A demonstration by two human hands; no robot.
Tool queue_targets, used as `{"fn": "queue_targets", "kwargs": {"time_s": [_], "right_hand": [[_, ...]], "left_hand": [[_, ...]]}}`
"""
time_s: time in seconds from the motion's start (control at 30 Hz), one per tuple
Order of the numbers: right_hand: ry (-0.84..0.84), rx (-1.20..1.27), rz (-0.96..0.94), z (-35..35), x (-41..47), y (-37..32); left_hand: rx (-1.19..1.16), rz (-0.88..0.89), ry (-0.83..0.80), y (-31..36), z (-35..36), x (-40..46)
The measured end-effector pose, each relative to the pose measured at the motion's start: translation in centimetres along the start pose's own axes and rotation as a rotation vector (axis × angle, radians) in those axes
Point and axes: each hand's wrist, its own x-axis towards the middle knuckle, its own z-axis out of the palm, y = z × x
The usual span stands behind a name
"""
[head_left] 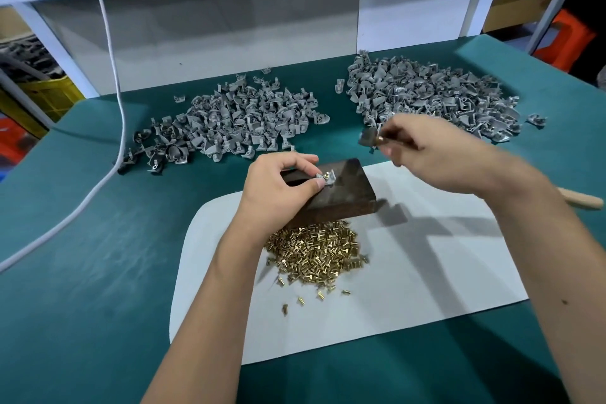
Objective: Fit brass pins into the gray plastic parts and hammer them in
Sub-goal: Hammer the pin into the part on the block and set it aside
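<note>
A: Where is the part that is being worked on?

B: One gray plastic part (325,179) lies on top of the dark wooden block (337,193), a brass pin (326,176) standing in it. The left hand (282,193) holds it there; thumb and forefinger pinch the part from its 9 o'clock side.

A: And the right hand (436,154)?

B: It is raised at 2 o'clock from the block, its fingers curled around a hammer (369,138). The hammer head is blurred, and the wooden handle end (580,199) shows beyond the wrist.

A: Where are the loose pins?

B: A heap of brass pins (316,251) lies on the white sheet (426,272), at 6 o'clock from the block, touching its near edge. Two piles of gray parts sit on the green bench (82,256): one pile (229,121) at 11 o'clock, the other pile (429,92) at 1 o'clock. A white cable (114,82) hangs at the left.
</note>
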Motion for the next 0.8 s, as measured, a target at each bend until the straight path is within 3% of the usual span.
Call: {"fn": "queue_targets", "kwargs": {"time_s": [0.1, 0.23, 0.4, 0.57, 0.73, 0.8], "right_hand": [[0.085, -0.057, -0.119, 1.2, -0.1, -2.1], [0.063, -0.158, -0.152, 2.3, -0.4, -3.4], [0.335, -0.110, -0.223, 1.7, -1.1, -4.6], [0.084, -0.395, -0.137, 3.5, -1.6, -5.6], [0.284, -0.315, -0.206, 2.4, -1.4, -5.9], [0.154, -0.385, -0.141, 3.4, -1.7, -6.3]], "left_hand": [[-0.031, -0.049, -0.004, 0.0, 0.0, 0.0], [-0.092, -0.096, -0.015, 0.1, -0.1, 0.0], [-0.117, -0.106, -0.009, 0.2, -0.1, 0.1], [-0.140, -0.118, -0.019, 0.4, -0.2, 0.0], [-0.128, -0.111, -0.011, 0.4, -0.2, 0.1], [-0.150, -0.129, -0.012, 0.4, -0.2, 0.1]]}}
